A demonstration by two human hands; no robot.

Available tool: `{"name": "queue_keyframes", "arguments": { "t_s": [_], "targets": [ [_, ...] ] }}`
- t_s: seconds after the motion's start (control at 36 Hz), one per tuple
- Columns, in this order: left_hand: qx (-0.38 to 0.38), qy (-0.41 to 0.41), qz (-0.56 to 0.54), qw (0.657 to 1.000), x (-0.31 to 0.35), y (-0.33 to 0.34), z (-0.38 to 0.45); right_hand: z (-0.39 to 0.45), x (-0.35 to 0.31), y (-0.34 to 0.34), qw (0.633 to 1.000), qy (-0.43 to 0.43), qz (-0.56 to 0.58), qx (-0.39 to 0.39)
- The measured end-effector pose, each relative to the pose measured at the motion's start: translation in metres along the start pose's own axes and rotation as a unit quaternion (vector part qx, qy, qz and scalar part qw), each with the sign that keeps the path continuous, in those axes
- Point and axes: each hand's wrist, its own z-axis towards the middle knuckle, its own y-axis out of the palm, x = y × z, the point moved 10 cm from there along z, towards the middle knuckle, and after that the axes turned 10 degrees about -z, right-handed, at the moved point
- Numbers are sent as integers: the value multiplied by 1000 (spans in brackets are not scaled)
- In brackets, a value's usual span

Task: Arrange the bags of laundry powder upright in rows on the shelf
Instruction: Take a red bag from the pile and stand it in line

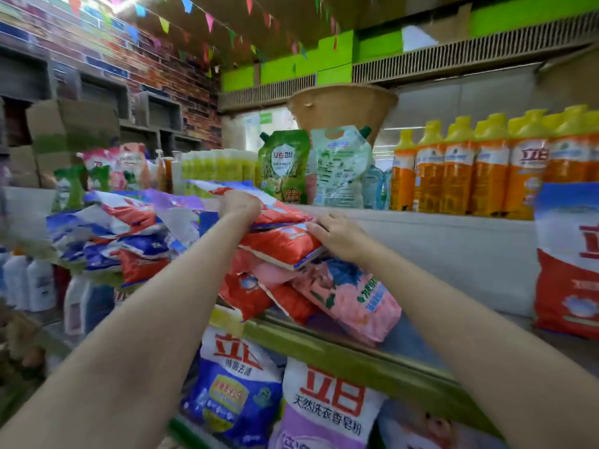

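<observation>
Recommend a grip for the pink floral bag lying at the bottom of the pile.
Probably take the pink floral bag by its lower end, which overhangs the shelf edge, coming from the front right. It lies flat and tilted, its upper end pinned under the red bags.

Two bare forearms reached up from the bottom corners of the frame toward its centre. The left hand [239, 204], just left of centre, was knuckles-up with fingers curled downward in a grip. The right hand [337, 234], slightly lower and right of centre, lay palm-down, its fingers extended leftward and pressed flat, thumb tucked beneath.
</observation>
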Motion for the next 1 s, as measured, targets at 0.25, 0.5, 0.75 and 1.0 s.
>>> {"name": "queue_keyframes", "arguments": {
  "t_s": [0.25, 0.5, 0.75, 1.0],
  "targets": [
    [-65, 30, -400, 914, 21, 25, -29, -48, 105, -66, 951, 224, 141, 157],
    [-328, 82, -379, 861, 111, 134, -136, -126, 185, -58, 842, 250, 478, 8],
    [-379, 108, -278, 876, 142, 247, -214, -238, 267, -115, 818, 259, 499, 120],
    [-528, 19, -292, 797, 158, 325, -308, -311, 314, -147, 835, 288, 451, 126]
  ]
}}
